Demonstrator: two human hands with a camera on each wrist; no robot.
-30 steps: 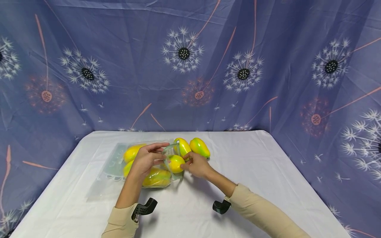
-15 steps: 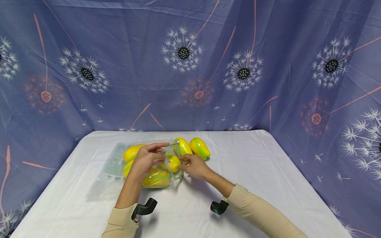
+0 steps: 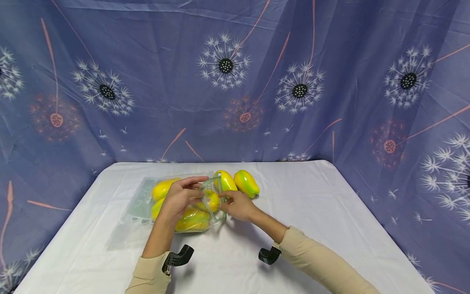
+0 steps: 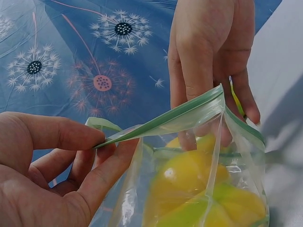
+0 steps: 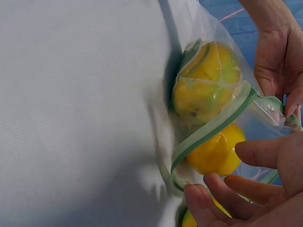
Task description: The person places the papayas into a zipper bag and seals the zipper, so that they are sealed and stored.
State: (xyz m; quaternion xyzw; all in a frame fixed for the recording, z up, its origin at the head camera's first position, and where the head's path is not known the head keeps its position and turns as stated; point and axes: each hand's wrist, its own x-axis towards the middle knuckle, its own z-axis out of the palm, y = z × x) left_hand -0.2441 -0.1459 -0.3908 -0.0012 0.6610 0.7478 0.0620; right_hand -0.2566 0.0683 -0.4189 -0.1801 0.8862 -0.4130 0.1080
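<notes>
In the head view my left hand (image 3: 180,198) pinches the green-edged mouth of a clear zip bag (image 4: 165,120). A yellow papaya (image 5: 218,150) lies in the bag's mouth. My right hand (image 3: 238,204) is at its outer end, with thumb and fingers fairly straight and spread at the fruit; some fingertips show through the plastic in the left wrist view. Another yellow-green papaya (image 3: 192,220) lies inside the bag, nearer the body. My left hand partly hides more yellow fruit (image 3: 163,188) behind it.
Two loose papayas lie behind my right hand, one (image 3: 225,179) next to the bag's mouth and one (image 3: 247,183) farther right. Flat clear plastic bags (image 3: 126,222) lie at the left on the white tablecloth (image 3: 312,212). A blue dandelion-print curtain (image 3: 165,81) surrounds the table.
My right hand has shifted slightly left, and the papaya at its fingers has moved deeper into the bag's mouth. My left hand keeps its place on the bag's edge.
</notes>
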